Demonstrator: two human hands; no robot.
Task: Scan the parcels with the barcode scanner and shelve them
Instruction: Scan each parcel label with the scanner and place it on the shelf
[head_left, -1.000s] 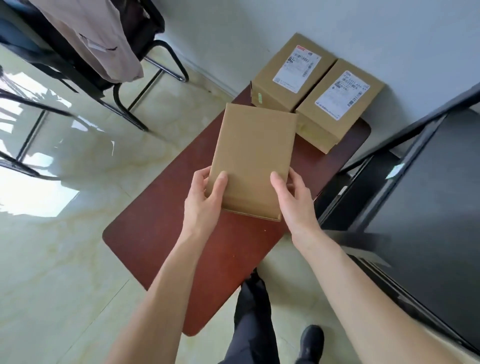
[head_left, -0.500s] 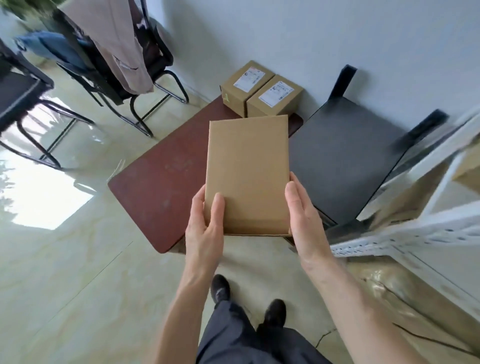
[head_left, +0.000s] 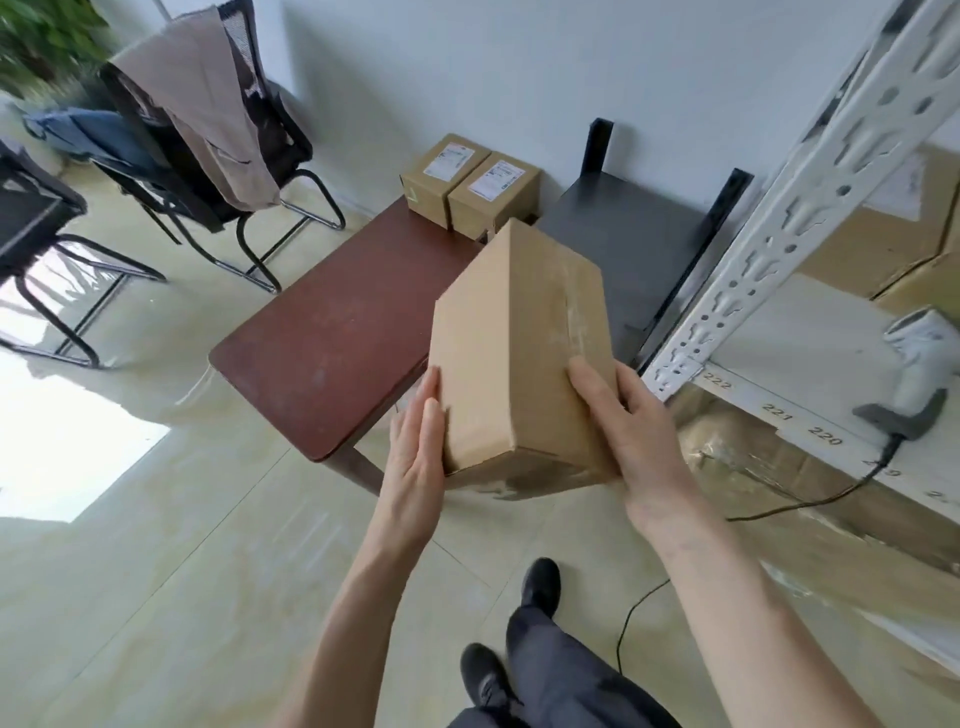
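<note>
A person's left hand (head_left: 415, 457) presses flat and right hand (head_left: 631, 431) grips a cardboard parcel (head_left: 519, 358) beside the shelf's front edge (head_left: 810, 421). Its label is unseen; turning it towards the barcode scanner (head_left: 914, 384) likely helps

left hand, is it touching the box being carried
Touching: the head view shows the left hand with straight fingers pressed flat against the left side of the cardboard box.

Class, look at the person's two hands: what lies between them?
In the head view, one plain cardboard parcel lies between them: the left hand presses flat against its left side, the right hand grips its right side.
</note>
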